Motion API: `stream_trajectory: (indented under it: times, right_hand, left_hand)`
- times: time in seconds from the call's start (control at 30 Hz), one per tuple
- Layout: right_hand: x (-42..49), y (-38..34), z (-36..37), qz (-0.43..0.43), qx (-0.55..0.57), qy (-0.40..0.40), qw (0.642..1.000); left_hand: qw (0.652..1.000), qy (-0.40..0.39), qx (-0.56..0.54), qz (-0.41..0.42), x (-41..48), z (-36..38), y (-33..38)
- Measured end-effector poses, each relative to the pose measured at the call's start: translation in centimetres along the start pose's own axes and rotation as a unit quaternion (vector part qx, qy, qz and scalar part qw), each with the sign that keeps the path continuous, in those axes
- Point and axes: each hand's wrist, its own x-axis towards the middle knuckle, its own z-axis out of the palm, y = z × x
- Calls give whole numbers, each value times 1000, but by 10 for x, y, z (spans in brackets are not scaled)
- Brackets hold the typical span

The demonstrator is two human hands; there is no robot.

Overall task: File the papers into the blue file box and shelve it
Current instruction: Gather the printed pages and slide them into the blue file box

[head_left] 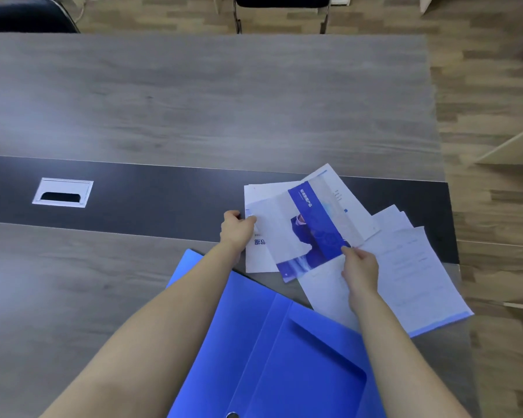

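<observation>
A blue file box [284, 351] lies flat on the table's near edge, under my forearms. Beyond it a loose spread of papers covers the right side of the table. On top lies a brochure [311, 227] with a blue cover picture. My left hand [237, 230] pinches the brochure's left edge. My right hand [360, 267] grips its lower right corner. White printed sheets [414, 267] fan out beneath, toward the table's right edge. Another white sheet [258, 257] with dark characters lies under the brochure's left side.
The grey wood table [194, 101] has a dark centre strip with a white cable grommet [62, 193] at left. Black chairs [281, 1] stand beyond the far edge. A light wooden shelf unit [514, 146] stands on the floor at right.
</observation>
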Motion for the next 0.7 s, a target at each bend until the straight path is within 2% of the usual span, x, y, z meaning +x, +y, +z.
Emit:
stream_trajectory:
  times: [0.1,0.2,0.27,0.33,0.43,0.53,0.7]
  right_hand:
    - [6,-6,6,6,3,-2,1000]
    - [9,-4,10,9,-1,2,1000]
    - [11,-2,12,11,-4,6,1000]
    - [13,1,14,14,-5,15,1000]
    - [12,2,13,19,19,25,999]
    - [13,5,13,27,39,35,998]
    - [8,0,21,32,-7,49,998]
  left_hand:
    - [997,-7,70,-10,5,20,17]
    - [984,60,165,20,6,40,33]
    - [949,115,271,113,10,49,37]
    - [898,87,382,201,18,53,38]
    - [863,43,450,224,23,55,35]
    - [874,59,436,206,15,58,27]
    - [924,65,351,136,2,60,13]
